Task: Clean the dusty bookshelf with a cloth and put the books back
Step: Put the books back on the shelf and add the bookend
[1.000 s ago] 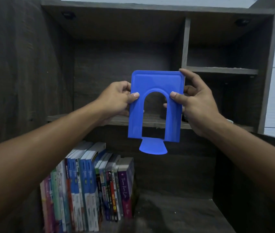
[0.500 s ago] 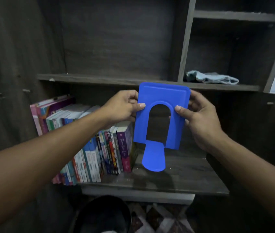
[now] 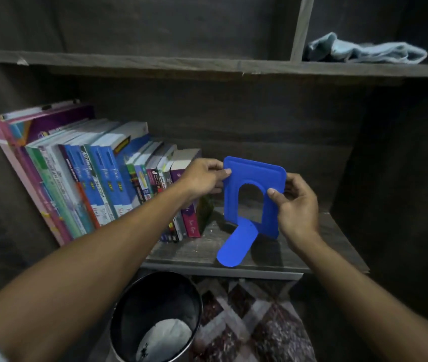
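- Fingers of the left hand pinch the top left corner of a blue bookend; the right hand grips its right side, thumb on the front.
- Head view: the bookend stands upright on the lower shelf, just right of the row of books, its flat tongue reaching the shelf's front edge.
- Bare board lies between the bookend and the dark right wall.
- A pale cloth lies in the right compartment of the upper shelf.
- Below, a round bin stands beside a patterned rug.
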Demonstrator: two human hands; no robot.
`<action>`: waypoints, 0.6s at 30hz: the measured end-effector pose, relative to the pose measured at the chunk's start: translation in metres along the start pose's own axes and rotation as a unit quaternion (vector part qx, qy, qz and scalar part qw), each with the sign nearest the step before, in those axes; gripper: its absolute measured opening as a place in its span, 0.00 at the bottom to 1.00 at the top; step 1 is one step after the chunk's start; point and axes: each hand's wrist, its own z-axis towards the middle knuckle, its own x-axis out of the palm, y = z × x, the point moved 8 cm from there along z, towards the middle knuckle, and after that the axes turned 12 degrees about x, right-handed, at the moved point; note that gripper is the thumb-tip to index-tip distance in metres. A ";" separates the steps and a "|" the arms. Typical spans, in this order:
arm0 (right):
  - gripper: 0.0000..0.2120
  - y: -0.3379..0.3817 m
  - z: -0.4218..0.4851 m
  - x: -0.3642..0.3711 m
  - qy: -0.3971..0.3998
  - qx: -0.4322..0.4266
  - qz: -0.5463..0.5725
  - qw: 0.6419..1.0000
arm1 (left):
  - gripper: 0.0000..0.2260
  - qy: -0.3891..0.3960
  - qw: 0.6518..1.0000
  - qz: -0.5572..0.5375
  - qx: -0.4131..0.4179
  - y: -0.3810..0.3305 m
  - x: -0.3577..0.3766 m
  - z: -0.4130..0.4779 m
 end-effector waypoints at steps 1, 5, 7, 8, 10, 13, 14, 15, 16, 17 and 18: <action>0.17 -0.005 0.002 0.002 -0.006 0.002 -0.005 1.000 | 0.04 0.000 1.000 0.009 -0.011 0.006 0.001 0.003; 0.13 -0.021 0.006 0.009 -0.036 0.004 -0.018 0.999 | 0.10 -0.012 0.999 0.031 -0.042 0.024 0.005 0.020; 0.12 -0.028 0.006 0.014 -0.043 0.008 -0.017 0.999 | 0.15 -0.017 0.998 0.026 -0.050 0.028 0.010 0.026; 0.11 -0.031 0.005 0.017 -0.045 0.009 -0.015 0.999 | 0.18 -0.023 0.998 0.017 -0.054 0.029 0.013 0.028; 0.12 -0.036 0.002 0.021 -0.048 0.006 -0.010 0.999 | 0.26 -0.039 0.997 0.007 -0.062 0.030 0.018 0.031; 0.17 -0.043 -0.002 0.028 -0.046 0.004 -0.008 0.999 | 0.34 -0.042 0.996 0.005 -0.079 0.038 0.025 0.037; 0.18 -0.045 -0.003 0.029 -0.042 0.005 -0.008 0.999 | 0.31 -0.033 0.996 0.006 -0.084 0.040 0.028 0.037; 0.18 -0.048 -0.005 0.032 -0.036 0.007 -0.011 0.999 | 0.26 -0.025 0.996 0.006 -0.086 0.042 0.030 0.038; 0.17 -0.051 -0.007 0.033 -0.030 0.012 -0.016 0.999 | 0.23 -0.021 0.996 0.008 -0.089 0.043 0.031 0.038; 0.16 -0.054 -0.008 0.034 -0.025 0.019 -0.019 0.999 | 0.21 -0.020 0.996 0.008 -0.090 0.044 0.032 0.038; 0.15 -0.058 -0.009 0.035 -0.019 0.028 -0.020 0.999 | 0.18 -0.015 0.996 0.007 -0.091 0.044 0.033 0.037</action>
